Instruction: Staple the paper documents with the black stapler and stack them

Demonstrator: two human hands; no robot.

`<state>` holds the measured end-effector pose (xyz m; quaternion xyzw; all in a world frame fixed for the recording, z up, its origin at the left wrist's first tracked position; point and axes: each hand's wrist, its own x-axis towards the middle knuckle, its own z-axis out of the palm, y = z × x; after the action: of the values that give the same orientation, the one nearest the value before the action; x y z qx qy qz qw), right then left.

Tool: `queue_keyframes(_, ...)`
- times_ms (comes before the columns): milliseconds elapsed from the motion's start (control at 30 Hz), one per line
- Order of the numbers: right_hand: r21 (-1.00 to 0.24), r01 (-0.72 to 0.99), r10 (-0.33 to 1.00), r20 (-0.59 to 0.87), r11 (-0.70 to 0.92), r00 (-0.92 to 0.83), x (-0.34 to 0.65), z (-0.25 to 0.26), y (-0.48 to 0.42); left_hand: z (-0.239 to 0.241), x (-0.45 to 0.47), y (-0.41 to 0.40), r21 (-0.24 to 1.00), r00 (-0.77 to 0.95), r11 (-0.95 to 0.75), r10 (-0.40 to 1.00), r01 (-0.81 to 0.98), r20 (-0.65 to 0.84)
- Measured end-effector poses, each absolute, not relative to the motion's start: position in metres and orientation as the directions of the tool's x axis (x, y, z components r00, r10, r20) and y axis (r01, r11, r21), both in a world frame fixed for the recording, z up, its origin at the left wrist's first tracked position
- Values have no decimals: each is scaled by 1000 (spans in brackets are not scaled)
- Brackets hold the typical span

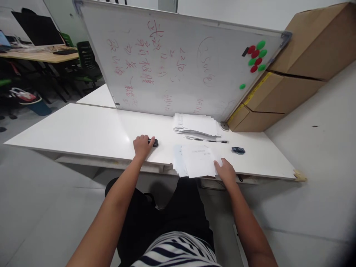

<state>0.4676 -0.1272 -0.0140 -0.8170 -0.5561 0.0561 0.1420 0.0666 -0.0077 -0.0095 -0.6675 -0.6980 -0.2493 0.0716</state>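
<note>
My left hand point(142, 147) is closed around a small black object that looks like a stapler point(155, 142), resting on the white desk point(91, 126); the fingers hide most of it. My right hand point(226, 170) pinches the right edge of several loose paper sheets point(200, 163), which lie fanned out and overhang the desk's front edge. Beyond them is a thick stack of printed papers point(196, 124). A thin black-and-white strip, perhaps a pen point(206, 140), lies between the stack and the sheets. Right of the sheets sits a small dark blue object point(238, 150) of unclear kind.
A whiteboard point(183, 63) with red writing and round magnets point(255, 54) stands along the back of the desk. Cardboard boxes point(267, 91) are piled at the right by the wall. Further left are another desk with a monitor point(39, 29) and a blue bin point(37, 105).
</note>
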Motion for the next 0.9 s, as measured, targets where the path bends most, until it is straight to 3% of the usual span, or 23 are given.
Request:
queue_keyframes(133, -250, 919, 874, 311, -304, 374, 460, -18, -135, -10, 67, -8, 235, -95, -14, 890, 972, 445)
queue_keyframes(267, -190, 972, 877, 433, -135, 207, 448, -8, -126, -10, 67, -7, 223, -90, -13, 892, 975, 444)
queue_keyframes(367, -206, 978, 932, 359, 29, 48, 438, -6, -109, -10, 67, -7, 230, -95, -11, 891, 973, 444)
queue_keyframes(467, -230, 960, 981, 153, 157, -124, 428, -17, -96, -10, 67, -7, 251, -96, -18, 895, 968, 435)
queue_keyframes(700, -265, 955, 990, -4, 134, -140, 424, -27, -82, -10, 66, -5, 235, -93, -14, 894, 972, 438)
queue_keyframes(767, -263, 960, 995, 29, 100, -95, 422, -15, -63, -10, 66, -4, 228, -90, -16, 892, 973, 444)
queue_keyframes(900, -160, 980, 951, 301, 122, -69, 422, 13, 2, -9, 67, -5, 206, -84, -11, 891, 979, 447)
